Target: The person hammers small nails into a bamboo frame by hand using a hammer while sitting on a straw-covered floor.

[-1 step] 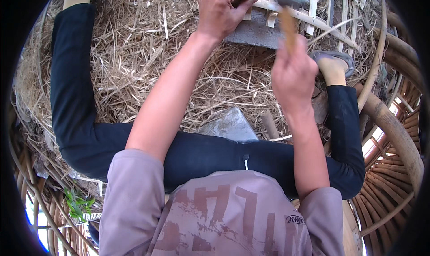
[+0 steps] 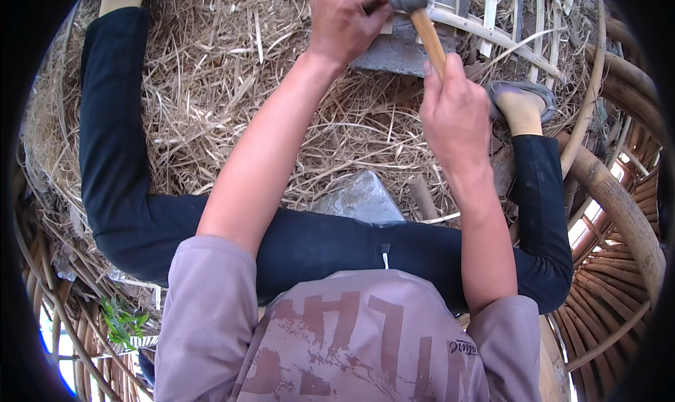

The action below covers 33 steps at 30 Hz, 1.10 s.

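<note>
Swung leftward since the earlier frame, the single hammer (image 2: 432, 45) had its metal head just beside the left hand (image 2: 346, 18), at the far middle of the scene. Of the two hands, the right hand (image 2: 458, 113) was clamped around the wooden handle; the left one's thumb and fingers were bent inward, though whether they pinched anything I could not tell. One grey slab (image 2: 397, 54) lay below them on the straw (image 2: 232, 92). One long pale strip (image 2: 508, 41) ran far right across several others, too overlapped to count. Nearer sat one grey block (image 2: 362, 196), with one wooden stub (image 2: 422, 196) to its right.
</note>
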Each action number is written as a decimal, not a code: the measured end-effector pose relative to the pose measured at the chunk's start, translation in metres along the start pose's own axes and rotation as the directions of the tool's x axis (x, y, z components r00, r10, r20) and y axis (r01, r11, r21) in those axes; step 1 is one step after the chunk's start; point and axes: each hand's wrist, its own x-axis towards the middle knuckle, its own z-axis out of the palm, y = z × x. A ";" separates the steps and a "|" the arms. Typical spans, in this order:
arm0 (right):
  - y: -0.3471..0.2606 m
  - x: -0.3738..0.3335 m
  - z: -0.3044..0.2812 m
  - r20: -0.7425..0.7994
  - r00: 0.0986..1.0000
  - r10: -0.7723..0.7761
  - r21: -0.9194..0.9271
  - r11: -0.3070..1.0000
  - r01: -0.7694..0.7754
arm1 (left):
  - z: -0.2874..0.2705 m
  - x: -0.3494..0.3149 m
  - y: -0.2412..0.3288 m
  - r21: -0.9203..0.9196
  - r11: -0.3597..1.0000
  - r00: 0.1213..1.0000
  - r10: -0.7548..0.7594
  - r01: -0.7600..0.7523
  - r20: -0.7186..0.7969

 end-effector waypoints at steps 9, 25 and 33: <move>-0.002 0.002 0.000 -0.224 0.973 -0.045 0.210 0.973 0.093 | 0.007 0.001 0.001 -0.015 1.000 0.999 0.017 -0.017 -0.042; -0.002 0.001 0.001 -0.107 0.994 -0.031 0.177 0.983 0.050 | 0.003 -0.001 -0.003 -0.005 0.999 0.998 0.052 -0.052 -0.046; -0.006 -0.003 -0.004 -0.247 0.969 -0.023 0.334 0.936 0.107 | 0.003 0.000 0.000 -0.024 1.000 1.000 0.007 -0.008 -0.020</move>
